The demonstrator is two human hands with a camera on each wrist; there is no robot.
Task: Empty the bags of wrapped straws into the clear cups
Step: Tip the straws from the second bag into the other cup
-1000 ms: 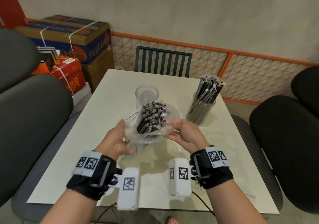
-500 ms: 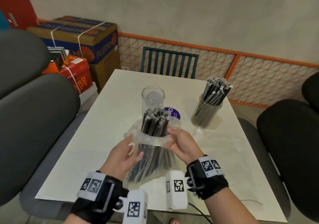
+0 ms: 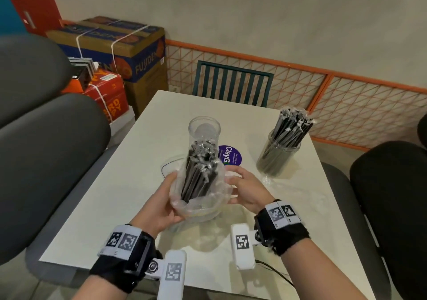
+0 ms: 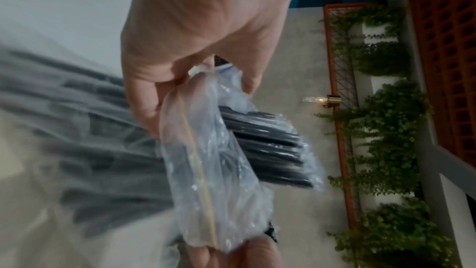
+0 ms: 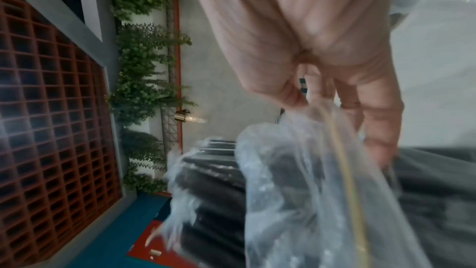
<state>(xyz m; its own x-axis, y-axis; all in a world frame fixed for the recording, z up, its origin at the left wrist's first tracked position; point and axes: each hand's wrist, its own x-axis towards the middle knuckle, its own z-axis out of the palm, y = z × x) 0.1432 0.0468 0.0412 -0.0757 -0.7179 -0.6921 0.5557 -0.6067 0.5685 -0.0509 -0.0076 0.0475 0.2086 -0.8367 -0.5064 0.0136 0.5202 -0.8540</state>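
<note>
A clear plastic bag (image 3: 200,204) of black wrapped straws (image 3: 199,170) stands upright over the white table (image 3: 129,175), its mouth rolled down so the straw tops stick out. My left hand (image 3: 161,200) grips the bag's left side and my right hand (image 3: 242,190) grips its right side. In the left wrist view, fingers (image 4: 144,97) pinch the crumpled bag (image 4: 216,170). The right wrist view shows fingers (image 5: 378,129) curled on the bag (image 5: 296,191). An empty clear cup (image 3: 204,131) stands just behind the bag. A second clear cup (image 3: 277,156), at the right, is full of straws.
A purple round sticker (image 3: 230,155) lies on the table behind the bag. Dark padded chairs (image 3: 46,152) flank the table on both sides, a green slatted chair (image 3: 233,85) stands at the far end, and cardboard boxes (image 3: 129,52) are stacked at the back left.
Both hands have pushed the bag's mouth further down the bundle, baring more of the straws, and the bundle now stands more upright near the empty cup.
</note>
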